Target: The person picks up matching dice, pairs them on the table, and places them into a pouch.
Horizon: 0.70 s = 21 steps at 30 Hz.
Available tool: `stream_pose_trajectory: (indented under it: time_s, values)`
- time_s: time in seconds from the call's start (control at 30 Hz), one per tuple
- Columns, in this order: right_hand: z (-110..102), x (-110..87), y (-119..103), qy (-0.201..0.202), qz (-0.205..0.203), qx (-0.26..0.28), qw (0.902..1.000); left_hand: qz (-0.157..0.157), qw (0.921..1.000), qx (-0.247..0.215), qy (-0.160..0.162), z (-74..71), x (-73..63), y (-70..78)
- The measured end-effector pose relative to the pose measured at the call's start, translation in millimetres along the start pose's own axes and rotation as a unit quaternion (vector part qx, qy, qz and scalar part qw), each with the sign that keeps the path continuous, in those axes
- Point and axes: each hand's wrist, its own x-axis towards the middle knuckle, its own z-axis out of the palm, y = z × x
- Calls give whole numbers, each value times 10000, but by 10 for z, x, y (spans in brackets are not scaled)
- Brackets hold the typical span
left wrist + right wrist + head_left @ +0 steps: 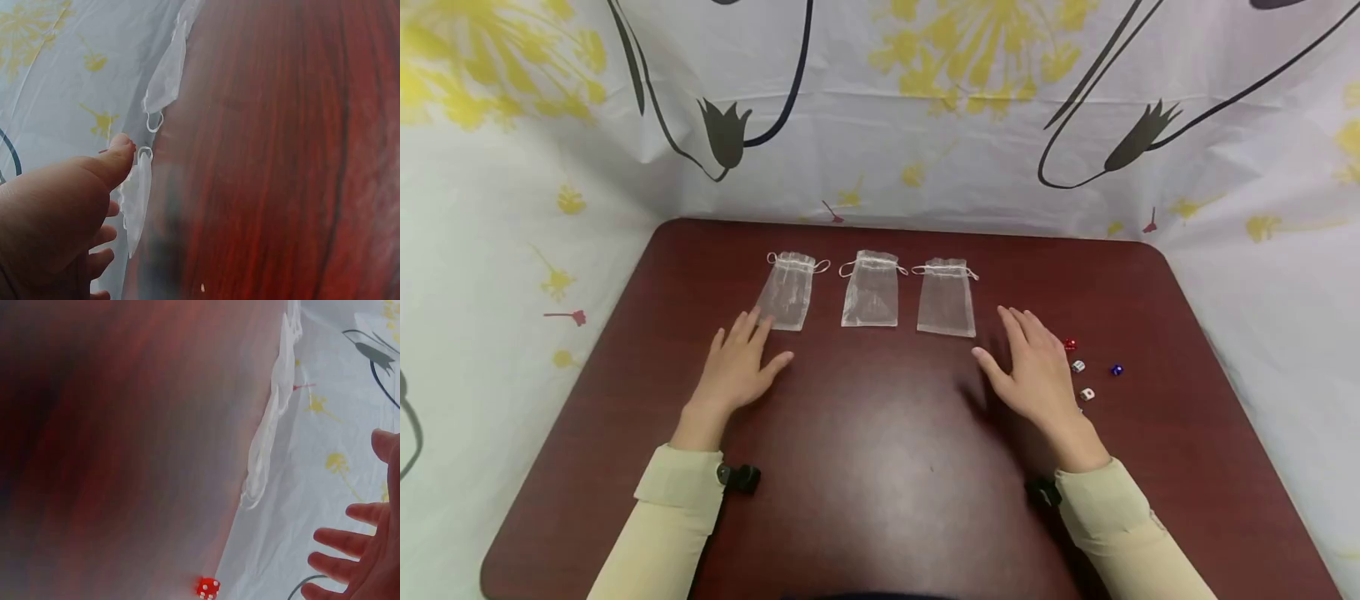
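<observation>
Two hands over the tabletop (pixel 880 450), palms downward, neither holding anything. Left hand (pixel 732 371), left of centre in the frame: fingers extended, thumb spread away; its fingertips overlap the lower left corner of the left organza drawstring bag (pixel 790 292). Contact there: I cannot tell. Right hand (pixel 1033 375), right of centre: fingers straight and slightly parted, thumb out to the side, shadow on the wood beside it; empty.

Bags: three, sheer white, laid flat in a row across the upper centre, cord ends toward the far edge. The middle organza drawstring bag (pixel 871 296) and right organza drawstring bag (pixel 947 302) lie just apart; the right hand is near the latter.

Dice, right of the frame, beside the right hand's outer edge: red die (pixel 1071 343), upper white die (pixel 1078 366), lower white die (pixel 1087 394), and blue die (pixel 1117 369) farther right. I note a small object partly hidden by the hand below these; identity unclear.

Pale cuffed sleeves (pixel 681 487) on both arms; a floral-print sheet (pixel 820 179) hangs behind.
</observation>
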Motion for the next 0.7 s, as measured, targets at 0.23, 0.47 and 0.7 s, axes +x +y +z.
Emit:
stream_pose_trajectory:
  time_s: [0.23, 0.47, 0.7]
  values:
    - [-54, -7, 96, 60, -39, 169, 9998, 93, 9999, -13, -127, 28, 28, -37]
    - [-94, -13, 174, 45, 61, 202, 9998, 127, 9998, 3, -184, 47, 67, -48]
    - [-116, -35, 244, 93, 37, 191, 9998, 159, 9992, -31, -357, 98, 101, -46]
